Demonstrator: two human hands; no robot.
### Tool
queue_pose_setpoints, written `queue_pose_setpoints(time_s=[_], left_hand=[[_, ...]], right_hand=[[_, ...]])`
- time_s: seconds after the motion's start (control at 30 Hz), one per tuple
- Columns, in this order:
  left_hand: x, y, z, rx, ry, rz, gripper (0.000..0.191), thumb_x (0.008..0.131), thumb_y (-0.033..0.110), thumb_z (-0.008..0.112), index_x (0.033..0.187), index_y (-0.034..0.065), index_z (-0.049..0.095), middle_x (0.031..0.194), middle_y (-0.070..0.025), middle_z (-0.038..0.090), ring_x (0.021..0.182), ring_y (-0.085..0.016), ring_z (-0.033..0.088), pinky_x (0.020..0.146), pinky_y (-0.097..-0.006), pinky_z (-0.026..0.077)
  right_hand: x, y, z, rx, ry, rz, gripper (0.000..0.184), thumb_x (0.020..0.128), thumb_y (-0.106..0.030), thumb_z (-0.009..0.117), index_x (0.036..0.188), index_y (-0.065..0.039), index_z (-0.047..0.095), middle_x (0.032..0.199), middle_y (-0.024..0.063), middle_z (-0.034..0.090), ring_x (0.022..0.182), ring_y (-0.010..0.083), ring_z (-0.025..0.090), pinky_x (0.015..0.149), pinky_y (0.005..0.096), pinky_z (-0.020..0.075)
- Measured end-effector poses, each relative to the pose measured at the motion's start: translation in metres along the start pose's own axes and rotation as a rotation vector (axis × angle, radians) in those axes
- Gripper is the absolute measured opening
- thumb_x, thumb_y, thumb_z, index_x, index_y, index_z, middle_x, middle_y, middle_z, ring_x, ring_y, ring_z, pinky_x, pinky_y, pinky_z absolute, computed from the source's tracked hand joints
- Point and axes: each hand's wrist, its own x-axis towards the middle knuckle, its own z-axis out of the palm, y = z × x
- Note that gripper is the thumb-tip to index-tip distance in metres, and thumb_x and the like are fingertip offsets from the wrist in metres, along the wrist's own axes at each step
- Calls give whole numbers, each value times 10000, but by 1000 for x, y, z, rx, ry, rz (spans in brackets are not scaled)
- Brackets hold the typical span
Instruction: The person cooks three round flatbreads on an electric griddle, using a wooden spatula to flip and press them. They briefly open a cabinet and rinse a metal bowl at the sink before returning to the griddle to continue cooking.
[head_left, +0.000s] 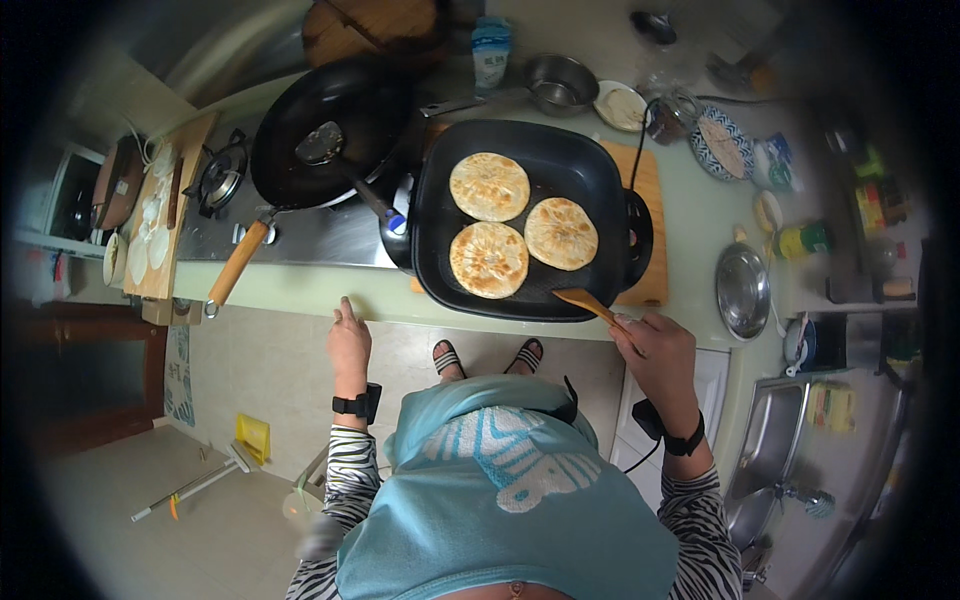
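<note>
Three round browned flatbreads lie in a square black electric pan: one at the upper left, one at the lower left and one at the right. My right hand grips a wooden spatula, whose blade is at the pan's near rim, below the right flatbread. Near the counter's front edge, left of the pan, my left hand holds nothing, its index finger pointing forward and the other fingers partly curled.
A black wok with a turner inside sits on the gas hob, its wooden handle jutting over the front edge. A wooden board with dough is at far left. A saucepan, a patterned bowl and a metal bowl stand behind and right.
</note>
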Motion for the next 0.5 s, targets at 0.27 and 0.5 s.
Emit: queue_pose_setpoints(time_s=[0.27, 0.5], left_hand=[[1, 2, 2, -7, 1, 3, 576, 855, 106, 619, 1377, 23, 388, 1229, -337, 561, 870, -430, 668, 729, -472, 576], [-2, 7, 3, 41, 47, 24, 564, 855, 118, 624, 1368, 15, 413, 1242, -325, 561, 928, -435, 656, 757, -467, 573]], right_hand=[[-26, 9, 28, 112, -16, -70, 423, 761, -291, 785, 1122, -87, 705, 671, 79, 493, 588, 233, 539, 541, 338, 435], [-20, 143, 71, 651, 145, 557, 338, 866, -224, 707, 1162, -64, 678, 876, 47, 621, 750, 173, 589, 656, 296, 486]])
